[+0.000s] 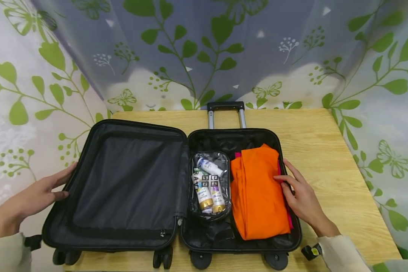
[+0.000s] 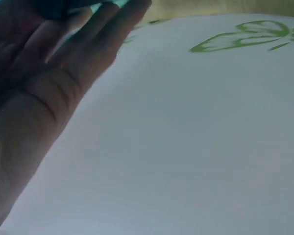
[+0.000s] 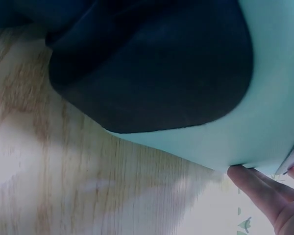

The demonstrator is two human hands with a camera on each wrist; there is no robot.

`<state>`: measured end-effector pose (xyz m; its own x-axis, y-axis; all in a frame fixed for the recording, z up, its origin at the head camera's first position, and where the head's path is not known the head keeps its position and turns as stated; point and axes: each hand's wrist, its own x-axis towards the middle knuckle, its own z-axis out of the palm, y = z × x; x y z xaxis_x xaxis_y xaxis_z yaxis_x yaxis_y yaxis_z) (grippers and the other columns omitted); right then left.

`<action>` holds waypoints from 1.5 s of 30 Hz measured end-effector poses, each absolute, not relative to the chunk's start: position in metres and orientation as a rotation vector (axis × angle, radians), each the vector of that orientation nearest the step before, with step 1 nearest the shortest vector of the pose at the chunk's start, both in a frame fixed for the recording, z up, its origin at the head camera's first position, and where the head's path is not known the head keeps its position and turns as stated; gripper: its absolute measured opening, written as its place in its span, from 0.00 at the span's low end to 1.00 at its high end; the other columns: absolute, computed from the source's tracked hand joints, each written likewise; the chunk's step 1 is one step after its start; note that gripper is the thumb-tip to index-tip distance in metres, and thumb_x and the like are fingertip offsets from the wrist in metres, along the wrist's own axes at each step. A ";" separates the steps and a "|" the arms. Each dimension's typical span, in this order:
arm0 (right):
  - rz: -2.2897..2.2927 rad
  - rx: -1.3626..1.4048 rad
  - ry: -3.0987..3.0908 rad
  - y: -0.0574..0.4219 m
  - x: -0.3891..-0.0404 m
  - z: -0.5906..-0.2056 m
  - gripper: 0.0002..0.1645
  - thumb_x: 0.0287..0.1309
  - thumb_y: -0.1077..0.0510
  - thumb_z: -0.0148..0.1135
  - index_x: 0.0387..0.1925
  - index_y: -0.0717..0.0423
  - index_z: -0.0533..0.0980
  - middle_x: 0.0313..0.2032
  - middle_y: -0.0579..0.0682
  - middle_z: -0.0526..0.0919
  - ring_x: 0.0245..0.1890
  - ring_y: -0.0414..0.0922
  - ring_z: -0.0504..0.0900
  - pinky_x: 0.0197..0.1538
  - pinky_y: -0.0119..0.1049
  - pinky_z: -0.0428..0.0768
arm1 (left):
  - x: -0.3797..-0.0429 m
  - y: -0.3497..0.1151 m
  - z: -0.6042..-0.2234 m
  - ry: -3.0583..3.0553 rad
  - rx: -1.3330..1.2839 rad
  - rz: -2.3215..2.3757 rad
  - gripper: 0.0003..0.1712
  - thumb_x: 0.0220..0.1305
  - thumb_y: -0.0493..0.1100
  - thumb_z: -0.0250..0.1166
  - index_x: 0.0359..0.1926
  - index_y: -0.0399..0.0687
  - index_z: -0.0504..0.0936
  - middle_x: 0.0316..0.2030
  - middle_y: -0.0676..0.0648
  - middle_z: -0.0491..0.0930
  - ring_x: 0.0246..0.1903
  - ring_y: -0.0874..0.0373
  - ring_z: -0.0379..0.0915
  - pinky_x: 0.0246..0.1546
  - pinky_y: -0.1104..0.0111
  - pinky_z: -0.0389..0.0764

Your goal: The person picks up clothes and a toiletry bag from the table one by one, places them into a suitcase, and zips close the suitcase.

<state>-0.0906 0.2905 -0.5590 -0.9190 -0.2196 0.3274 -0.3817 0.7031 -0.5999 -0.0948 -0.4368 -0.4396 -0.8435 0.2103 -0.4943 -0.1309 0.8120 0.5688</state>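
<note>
An open black-lined suitcase [image 1: 221, 243] lies with its lid half [image 1: 129, 181] folded out to the left. My left hand [image 1: 40, 192] grips the lid's outer left edge, thumb at the rim; in the left wrist view its fingers [image 2: 95, 46] reach the edge. My right hand [image 1: 300, 192] holds the right rim of the packed half. One finger lies over the rim against folded orange clothing [image 1: 261, 192]; others press the pale green outer shell [image 3: 186, 142]. Left of the clothing sits a clear toiletry pouch [image 1: 209, 219] with several white bottles inside.
A pull handle [image 1: 226, 106] stands extended at the back. Black wheels [image 1: 201, 260] face the near side. The wooden table [image 1: 326, 162] extends to the right, with leaf-patterned curtains [image 1: 190, 56] around it. The lid's left edge overhangs the table.
</note>
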 end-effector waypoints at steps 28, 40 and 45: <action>1.011 0.511 -2.632 0.289 -0.091 -0.552 0.21 0.66 0.78 0.62 0.51 0.57 0.89 0.79 0.64 0.69 0.28 0.32 0.65 0.24 0.24 0.62 | -0.095 -0.446 -0.400 2.443 0.134 0.702 0.55 0.84 0.40 0.59 0.88 0.52 0.27 0.85 0.24 0.34 0.81 0.19 0.40 0.58 0.60 0.84; 1.041 0.561 -2.635 0.296 -0.092 -0.551 0.21 0.67 0.77 0.64 0.52 0.55 0.89 0.80 0.64 0.68 0.16 0.27 0.53 0.23 0.23 0.62 | -0.074 -0.438 -0.374 2.445 0.009 0.857 0.56 0.82 0.58 0.63 0.86 0.82 0.28 0.88 0.39 0.26 0.83 0.22 0.25 0.61 0.21 0.59; 1.075 0.554 -2.625 0.297 -0.090 -0.556 0.21 0.67 0.77 0.64 0.53 0.56 0.89 0.80 0.64 0.68 0.17 0.27 0.54 0.23 0.24 0.63 | -0.071 -0.436 -0.374 2.497 0.053 0.876 0.52 0.84 0.56 0.60 0.86 0.82 0.31 0.88 0.55 0.24 0.84 0.24 0.29 0.62 0.23 0.62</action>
<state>-0.0900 0.2969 -0.5559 -0.8962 -0.2503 0.3664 -0.4354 0.6555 -0.6171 -0.0707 -0.4363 -0.3737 -0.8794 0.1924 -0.4355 -0.1217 0.7935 0.5962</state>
